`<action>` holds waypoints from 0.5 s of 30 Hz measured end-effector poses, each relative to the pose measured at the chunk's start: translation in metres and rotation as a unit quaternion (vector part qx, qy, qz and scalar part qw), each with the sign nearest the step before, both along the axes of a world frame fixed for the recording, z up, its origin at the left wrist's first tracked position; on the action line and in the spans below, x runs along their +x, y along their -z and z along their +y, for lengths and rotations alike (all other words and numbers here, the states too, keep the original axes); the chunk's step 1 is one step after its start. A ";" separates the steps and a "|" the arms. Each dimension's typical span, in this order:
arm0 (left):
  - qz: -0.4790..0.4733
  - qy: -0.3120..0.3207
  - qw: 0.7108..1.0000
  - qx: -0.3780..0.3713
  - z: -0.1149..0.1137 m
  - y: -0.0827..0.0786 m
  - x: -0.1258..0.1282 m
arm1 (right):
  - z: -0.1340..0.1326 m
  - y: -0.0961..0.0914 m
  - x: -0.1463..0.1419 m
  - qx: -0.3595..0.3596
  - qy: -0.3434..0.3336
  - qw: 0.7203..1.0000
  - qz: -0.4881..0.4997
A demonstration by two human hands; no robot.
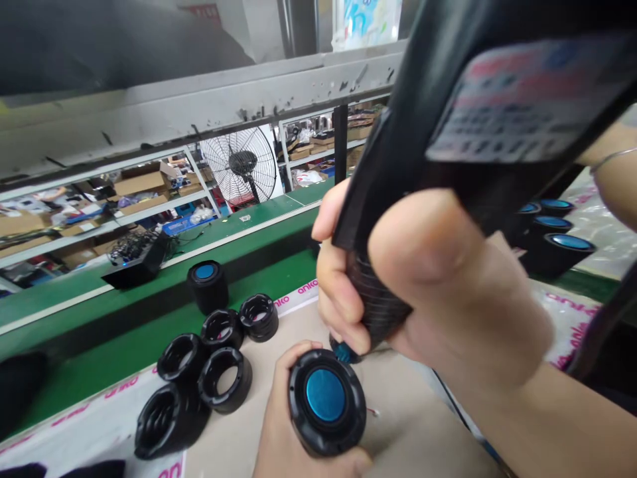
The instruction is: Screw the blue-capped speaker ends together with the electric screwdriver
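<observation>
My left hand point(288, 425) is closed around a round black speaker point(326, 395), whose shiny blue disc faces up toward me. My right hand point(438, 279), partly blurred, grips a thick black tool point(478, 179) that looks like an electric screwdriver, with a pale printed label on its body. It slants down toward the speaker, above and to its right; its tip is hidden behind my fingers. Left of my left hand stand several hollow black ring-shaped housings point(225, 380). Just behind the held speaker, a dark piece with some blue point(343, 352) is mostly covered by my right fingers.
Behind the housings stands another black cylinder with a blue disc point(206, 285) by the green conveyor belt point(94, 372). Several more blue-topped cylinders point(557, 245) stand at the right. A metal beam point(199, 99) crosses above; a fan point(241, 162) and loaded shelves are beyond.
</observation>
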State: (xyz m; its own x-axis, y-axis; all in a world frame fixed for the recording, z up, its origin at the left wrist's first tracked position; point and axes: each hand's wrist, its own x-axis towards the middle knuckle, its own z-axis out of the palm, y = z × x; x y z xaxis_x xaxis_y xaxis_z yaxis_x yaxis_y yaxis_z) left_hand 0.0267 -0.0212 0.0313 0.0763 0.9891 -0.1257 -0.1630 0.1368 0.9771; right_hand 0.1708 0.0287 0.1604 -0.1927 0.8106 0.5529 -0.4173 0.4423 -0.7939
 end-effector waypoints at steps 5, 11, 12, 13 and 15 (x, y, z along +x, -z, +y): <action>-0.008 0.002 1.000 -0.001 -0.001 -0.006 0.001 | 0.004 0.006 -0.009 0.066 -0.192 0.974 0.098; 0.038 -0.009 0.998 -0.049 -0.004 -0.012 0.001 | 0.005 0.003 -0.008 -0.010 -0.238 0.971 0.035; 0.041 -0.012 0.998 -0.050 -0.004 -0.011 0.001 | 0.005 0.003 -0.007 -0.020 -0.213 0.977 0.016; 0.043 -0.007 0.998 -0.046 -0.003 -0.009 0.001 | 0.005 0.003 -0.006 -0.018 -0.182 0.983 0.001; 0.049 0.009 0.998 -0.025 -0.002 -0.004 -0.001 | 0.004 0.003 -0.005 -0.002 -0.111 0.993 -0.029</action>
